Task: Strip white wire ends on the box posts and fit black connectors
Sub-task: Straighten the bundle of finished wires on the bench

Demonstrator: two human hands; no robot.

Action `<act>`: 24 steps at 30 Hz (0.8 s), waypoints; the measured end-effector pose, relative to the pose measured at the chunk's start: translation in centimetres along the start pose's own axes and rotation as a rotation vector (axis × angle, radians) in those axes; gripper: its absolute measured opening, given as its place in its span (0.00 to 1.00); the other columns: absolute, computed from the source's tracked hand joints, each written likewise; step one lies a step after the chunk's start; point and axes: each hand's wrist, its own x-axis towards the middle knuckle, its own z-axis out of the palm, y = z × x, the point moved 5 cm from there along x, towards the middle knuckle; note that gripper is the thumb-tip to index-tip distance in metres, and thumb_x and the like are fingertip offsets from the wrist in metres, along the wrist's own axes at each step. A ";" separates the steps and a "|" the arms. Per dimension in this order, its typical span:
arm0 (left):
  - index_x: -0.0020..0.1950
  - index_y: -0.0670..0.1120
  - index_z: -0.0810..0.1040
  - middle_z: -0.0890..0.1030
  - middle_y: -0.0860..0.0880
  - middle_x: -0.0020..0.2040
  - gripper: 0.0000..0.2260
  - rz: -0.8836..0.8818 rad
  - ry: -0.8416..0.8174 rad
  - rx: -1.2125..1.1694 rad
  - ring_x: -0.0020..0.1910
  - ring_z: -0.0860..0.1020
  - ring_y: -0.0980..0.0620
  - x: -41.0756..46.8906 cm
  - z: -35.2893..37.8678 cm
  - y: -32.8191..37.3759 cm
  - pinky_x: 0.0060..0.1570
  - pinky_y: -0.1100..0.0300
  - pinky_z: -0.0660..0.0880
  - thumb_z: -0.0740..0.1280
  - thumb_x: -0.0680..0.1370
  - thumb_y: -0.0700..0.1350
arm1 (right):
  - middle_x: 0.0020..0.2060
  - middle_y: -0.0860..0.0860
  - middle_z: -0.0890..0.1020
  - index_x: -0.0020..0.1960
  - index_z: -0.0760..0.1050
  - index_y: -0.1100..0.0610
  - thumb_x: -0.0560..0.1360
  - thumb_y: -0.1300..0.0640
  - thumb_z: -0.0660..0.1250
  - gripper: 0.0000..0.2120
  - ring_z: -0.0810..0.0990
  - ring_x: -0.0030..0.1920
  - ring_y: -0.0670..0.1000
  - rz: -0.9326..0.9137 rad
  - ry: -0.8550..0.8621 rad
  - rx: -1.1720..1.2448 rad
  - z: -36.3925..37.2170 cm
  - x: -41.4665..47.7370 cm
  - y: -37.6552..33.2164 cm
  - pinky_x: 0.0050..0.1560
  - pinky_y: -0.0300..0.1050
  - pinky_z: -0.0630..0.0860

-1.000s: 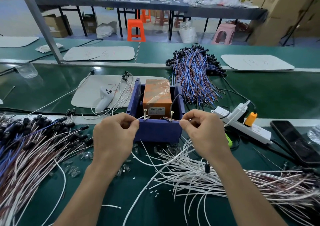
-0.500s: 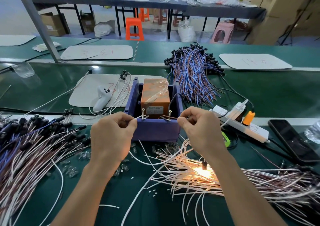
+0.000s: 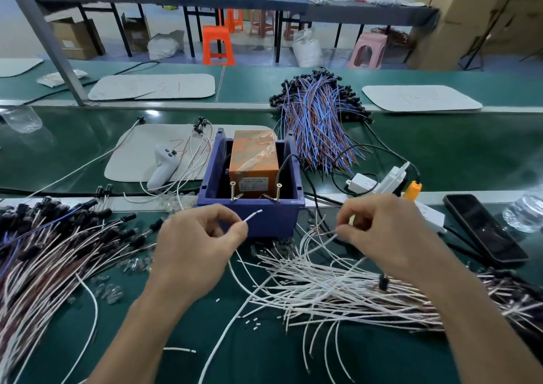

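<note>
A blue box holds an orange block, and two upright metal posts stand at its front wall. My left hand pinches a white wire in front of the box, its bared tip pointing up and to the right. My right hand pinches the end of another white wire just right of the box. A heap of loose white wires lies under my right hand. Wires fitted with black connectors are piled at the left.
A bundle of blue and red wires lies behind the box. A white power strip and a black phone sit at the right. A white controller rests on a grey mat. Small clear parts are scattered on the green mat.
Both hands have pulled back from the posts toward me and apart. The white wire end, held at the posts before, is now free in my left hand. The camera tilted down.
</note>
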 end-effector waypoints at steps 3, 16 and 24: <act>0.42 0.55 0.83 0.74 0.55 0.24 0.05 -0.044 -0.284 -0.244 0.24 0.70 0.57 -1.2 4.0 1.0 0.27 0.66 0.68 0.74 0.77 0.46 | 0.32 0.30 0.78 0.35 0.82 0.43 0.69 0.53 0.81 0.09 0.77 0.36 0.34 0.048 -0.059 -0.176 -3.5 -1.5 1.9 0.36 0.26 0.70; 0.51 0.45 0.80 0.88 0.50 0.41 0.05 -0.210 -0.657 -0.367 0.43 0.87 0.51 -4.6 15.8 4.5 0.55 0.37 0.80 0.65 0.83 0.38 | 0.28 0.40 0.77 0.35 0.81 0.42 0.69 0.52 0.79 0.09 0.78 0.41 0.48 0.324 0.044 -0.544 -5.5 -8.2 12.7 0.57 0.49 0.62; 0.39 0.60 0.85 0.83 0.61 0.35 0.12 -0.009 -0.441 0.006 0.33 0.80 0.63 -3.6 13.8 3.3 0.28 0.70 0.72 0.73 0.77 0.43 | 0.41 0.41 0.84 0.38 0.77 0.43 0.73 0.55 0.76 0.11 0.79 0.52 0.53 0.373 0.225 -0.080 0.8 -11.1 16.2 0.61 0.48 0.68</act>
